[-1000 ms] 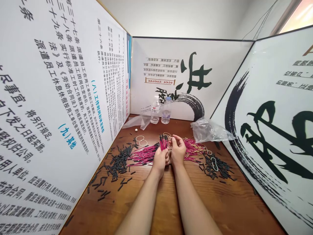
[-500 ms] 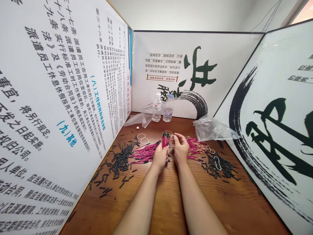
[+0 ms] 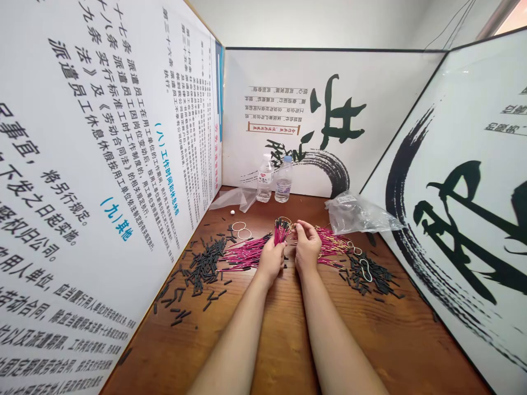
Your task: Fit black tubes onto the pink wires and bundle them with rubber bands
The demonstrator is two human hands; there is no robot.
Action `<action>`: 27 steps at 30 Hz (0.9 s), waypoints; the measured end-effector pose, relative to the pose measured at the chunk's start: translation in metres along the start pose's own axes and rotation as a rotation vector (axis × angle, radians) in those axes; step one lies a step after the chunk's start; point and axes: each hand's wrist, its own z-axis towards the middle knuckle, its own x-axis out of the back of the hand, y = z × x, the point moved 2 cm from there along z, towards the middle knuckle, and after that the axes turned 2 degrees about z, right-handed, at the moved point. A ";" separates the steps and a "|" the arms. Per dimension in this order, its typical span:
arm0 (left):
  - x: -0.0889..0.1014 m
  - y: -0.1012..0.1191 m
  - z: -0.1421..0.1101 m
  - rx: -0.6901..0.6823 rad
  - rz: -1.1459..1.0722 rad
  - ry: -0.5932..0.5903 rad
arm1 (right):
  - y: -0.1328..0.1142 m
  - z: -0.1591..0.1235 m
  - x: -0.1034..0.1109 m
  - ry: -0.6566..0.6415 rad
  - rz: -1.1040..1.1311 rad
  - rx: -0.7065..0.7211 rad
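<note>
My left hand (image 3: 272,259) is closed around an upright bundle of thin magenta sticks with black ends (image 3: 281,231). Just to its right, my right hand (image 3: 307,248) has thumb and forefinger pinched together; what lies between them is too small to make out. A pale loop (image 3: 285,221) shows behind the bundle's top, near the right fingertips. More magenta sticks (image 3: 247,252) lie on the table left of the left hand. Another pile of sticks with gold-coloured ends (image 3: 332,244) lies beyond and right of the right hand.
Short black tubes (image 3: 208,263) are heaped on the left of the wooden table (image 3: 284,340), others (image 3: 376,276) on the right. Pale rubber bands (image 3: 242,232) lie nearby. Two water bottles (image 3: 283,184) and a clear plastic bag (image 3: 360,214) stand behind. Printed panels (image 3: 255,66) enclose the table.
My right hand has shifted slightly right, its fingertips a little farther from the bundle. My left hand keeps its grip on the bundle. The whole view has tilted slightly.
</note>
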 end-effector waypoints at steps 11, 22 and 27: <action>0.001 0.000 0.001 0.010 0.002 -0.014 | 0.000 -0.001 -0.001 -0.013 -0.044 0.019; 0.001 -0.003 0.001 0.009 0.005 -0.018 | -0.002 -0.002 -0.001 -0.042 -0.062 0.024; 0.002 -0.002 0.000 -0.003 -0.050 -0.012 | -0.002 -0.005 -0.004 -0.090 -0.083 0.009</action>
